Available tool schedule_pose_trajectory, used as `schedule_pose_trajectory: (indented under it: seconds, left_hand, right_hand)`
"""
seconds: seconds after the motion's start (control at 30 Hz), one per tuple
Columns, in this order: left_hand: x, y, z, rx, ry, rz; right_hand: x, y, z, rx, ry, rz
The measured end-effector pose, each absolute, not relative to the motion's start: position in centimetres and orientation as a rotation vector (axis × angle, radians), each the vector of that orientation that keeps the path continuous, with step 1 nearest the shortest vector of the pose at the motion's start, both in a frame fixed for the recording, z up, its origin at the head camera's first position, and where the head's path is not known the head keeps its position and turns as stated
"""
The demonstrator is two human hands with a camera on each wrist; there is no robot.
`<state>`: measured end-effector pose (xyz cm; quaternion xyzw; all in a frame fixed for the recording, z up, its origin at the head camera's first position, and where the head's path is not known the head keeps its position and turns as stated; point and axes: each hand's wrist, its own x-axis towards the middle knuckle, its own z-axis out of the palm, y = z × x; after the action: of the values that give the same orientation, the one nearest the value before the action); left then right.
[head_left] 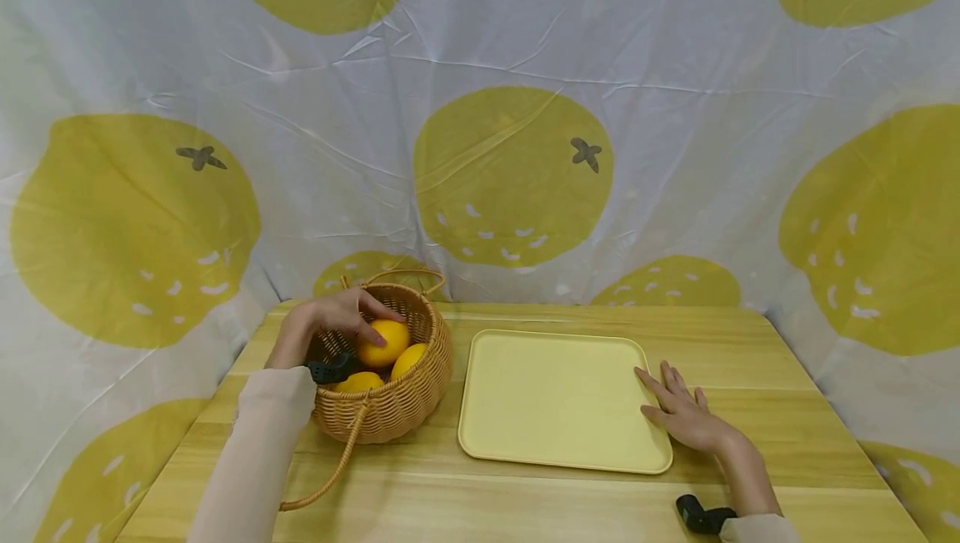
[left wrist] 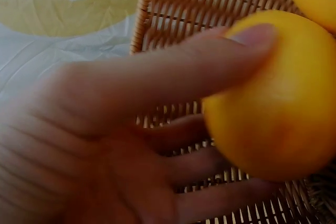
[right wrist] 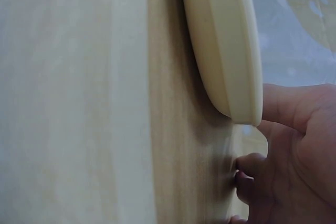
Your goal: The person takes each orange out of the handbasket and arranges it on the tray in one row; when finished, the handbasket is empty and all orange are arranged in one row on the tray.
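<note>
Inside a round wicker basket (head_left: 423, 393), my left hand (head_left: 336, 314) holds an orange (head_left: 386, 343), reaching in over the far left rim. The left wrist view shows the thumb pressed on the upper side of that orange (left wrist: 278, 108) and the fingers curled beneath it. Two more oranges (head_left: 410, 359) lie lower in the basket, beside the held one. A pale yellow rectangular tray (head_left: 555, 401) lies flat to the right of the basket. At the tray's right edge rests my right hand (head_left: 692, 421), fingers spread, with fingertips on the rim.
One basket handle (head_left: 337, 472) droops onto the wooden table (head_left: 780, 409) at the front; the other handle (head_left: 405, 274) leans at the back. A curtain (head_left: 675, 176) printed with yellow fruit hangs behind the table and along both sides.
</note>
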<state>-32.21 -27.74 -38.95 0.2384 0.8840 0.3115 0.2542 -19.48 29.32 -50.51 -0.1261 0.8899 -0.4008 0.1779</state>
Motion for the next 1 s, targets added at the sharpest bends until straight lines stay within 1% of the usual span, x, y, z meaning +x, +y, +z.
schedule_pose_trajectory:
  seconds: [0.3,0.53,0.7,0.87,1.0]
  left_hand:
    - [-31.2,-26.5,-36.3,0.694,2.508,0.852]
    - [-29.3,-26.2,-34.1,0.893,2.509,0.972]
    - [-27.7,-26.4,-34.1,0.949,2.441,1.208]
    - [-26.1,-25.7,-34.6,0.912,2.361,1.464]
    - [-24.8,-24.2,-34.7,0.864,2.42,1.513]
  right_hand:
    - [-19.4,29.4,-50.5,-0.353,2.505,-1.14]
    - [-19.4,29.3,-50.4,-0.356,2.505,-1.144]
    - [-19.3,29.1,-50.1,-0.352,2.5,-1.151]
    - [-19.3,29.1,-50.1,-0.35,2.499,-1.149]
    - [-19.3,29.1,-50.2,-0.351,2.501,-1.143]
